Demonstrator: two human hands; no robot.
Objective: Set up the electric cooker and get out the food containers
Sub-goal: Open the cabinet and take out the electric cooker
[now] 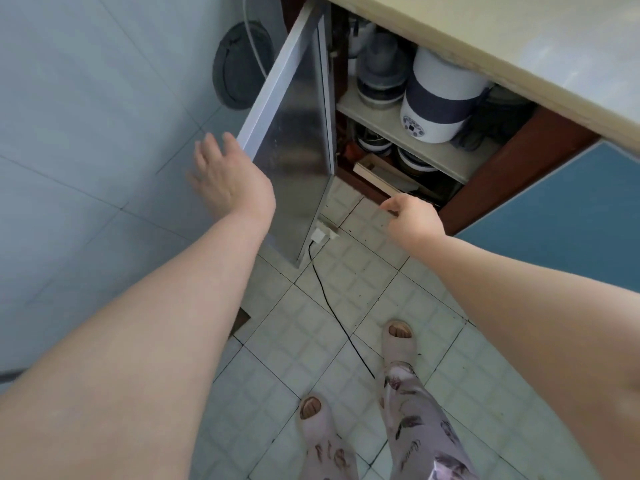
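Observation:
A white electric cooker with a dark blue band and a round control panel lies tilted on the upper shelf of an open floor cabinet. Grey stacked containers stand to its left, and more round containers sit on the lower level. My left hand is spread flat beside the outer edge of the swung-open metal door, fingers apart. My right hand hovers in front of the cabinet's bottom edge, fingers loosely curled, holding nothing.
A beige countertop overhangs the cabinet. A blue cabinet front is to the right. A black cord runs from a white plug block across the tiled floor between my slippered feet. A dark round lid leans on the wall.

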